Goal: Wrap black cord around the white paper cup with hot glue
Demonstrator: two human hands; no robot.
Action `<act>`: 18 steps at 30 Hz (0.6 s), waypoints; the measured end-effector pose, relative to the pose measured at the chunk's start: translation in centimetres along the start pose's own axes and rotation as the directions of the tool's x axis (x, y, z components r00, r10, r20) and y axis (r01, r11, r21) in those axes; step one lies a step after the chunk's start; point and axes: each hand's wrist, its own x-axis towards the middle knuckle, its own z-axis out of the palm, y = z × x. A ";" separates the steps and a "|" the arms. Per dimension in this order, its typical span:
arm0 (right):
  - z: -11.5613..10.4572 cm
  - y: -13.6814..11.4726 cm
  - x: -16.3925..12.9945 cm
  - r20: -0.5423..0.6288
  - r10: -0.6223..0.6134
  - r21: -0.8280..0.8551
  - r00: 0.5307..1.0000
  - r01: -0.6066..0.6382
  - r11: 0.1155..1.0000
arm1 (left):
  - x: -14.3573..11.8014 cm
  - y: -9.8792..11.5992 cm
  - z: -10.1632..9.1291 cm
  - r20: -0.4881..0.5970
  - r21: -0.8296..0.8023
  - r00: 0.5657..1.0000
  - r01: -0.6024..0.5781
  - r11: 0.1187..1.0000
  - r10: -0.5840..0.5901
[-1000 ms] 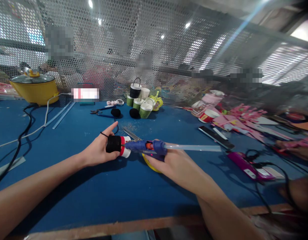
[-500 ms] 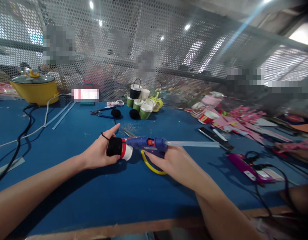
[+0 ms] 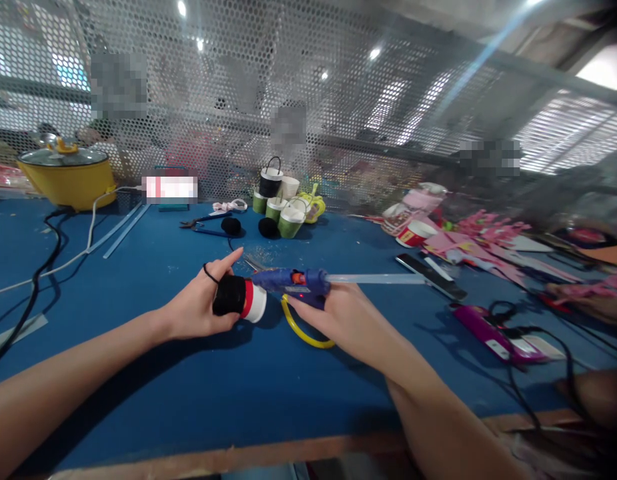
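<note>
My left hand (image 3: 201, 303) is closed around a small paper cup (image 3: 257, 301) lying on its side in the air, its rim end white and red. Black cord (image 3: 229, 295) is wrapped round the cup's body, and a strand of it loops over a finger of that hand. In my right hand (image 3: 355, 320) is a blue hot glue gun (image 3: 295, 283) with a small red light and a clear glue stick (image 3: 378, 279) out of its back. The gun's nozzle end meets the cup near the red band; the exact tip is hidden. A yellow curved strip (image 3: 308, 338) shows below the gun.
Black balls of yarn (image 3: 269, 227), pliers (image 3: 198, 224) and wrapped cups (image 3: 291, 221) stand beyond my hands. A yellow pot (image 3: 68, 180) is far left. Right are a phone (image 3: 428, 275), a purple power strip (image 3: 493, 333) with cables, and pink cut pieces (image 3: 478, 247).
The glue gun and my right hand have shifted slightly left. The cup has turned a little in my left hand, showing more of its red and white end.
</note>
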 end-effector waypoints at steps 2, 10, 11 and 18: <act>0.1 0.1 0.2 0.015 0.003 0.003 1.000 -0.003 1.000 | 0.0 0.0 0.0 0.001 0.019 1.000 -0.025 0.999 0.025; -0.2 -0.3 -0.4 0.018 0.021 -0.019 1.000 -0.021 1.000 | 0.1 0.1 0.0 0.034 -0.146 0.995 0.098 0.984 -0.094; -0.2 -0.3 -0.5 0.018 0.023 -0.024 1.000 -0.022 0.999 | 0.1 0.1 0.0 0.042 -0.178 0.993 0.118 0.977 -0.112; 0.0 0.0 -1.1 0.047 -0.015 -0.012 0.999 0.015 1.000 | 0.3 0.2 0.0 0.070 -0.278 0.974 0.227 0.933 -0.216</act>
